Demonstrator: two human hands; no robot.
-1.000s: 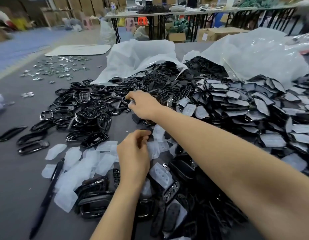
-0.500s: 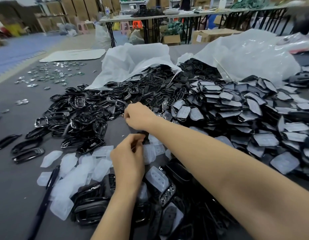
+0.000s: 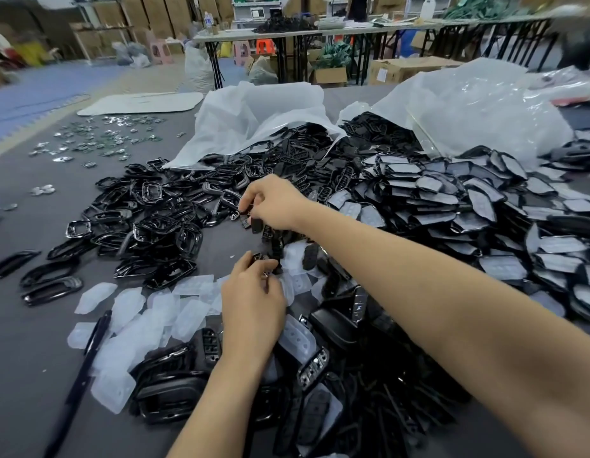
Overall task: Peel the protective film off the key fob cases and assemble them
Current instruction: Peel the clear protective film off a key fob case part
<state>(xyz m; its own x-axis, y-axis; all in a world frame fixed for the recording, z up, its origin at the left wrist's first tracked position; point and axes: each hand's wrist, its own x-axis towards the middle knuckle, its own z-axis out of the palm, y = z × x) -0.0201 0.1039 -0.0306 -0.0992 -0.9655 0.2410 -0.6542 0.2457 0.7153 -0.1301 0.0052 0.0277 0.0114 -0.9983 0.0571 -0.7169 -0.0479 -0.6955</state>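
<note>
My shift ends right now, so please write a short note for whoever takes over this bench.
Left grip: pinches a black part.
Right grip: pinches a black piece at the edge of the frame pile.
Done: peeled films lie to the left. I cannot tell if the black cases nearest are assembled.
To do: the large pile of film-covered cases on the right.

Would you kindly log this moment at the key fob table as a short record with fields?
left hand: pinches a small black part
right hand: reaches across, grips a dark piece at the pile's edge
peeled films: scattered on the grey table, left of the left hand
film-covered cases: heaped at right
glossy frames: heaped at left
pen: lower left, on table
</note>
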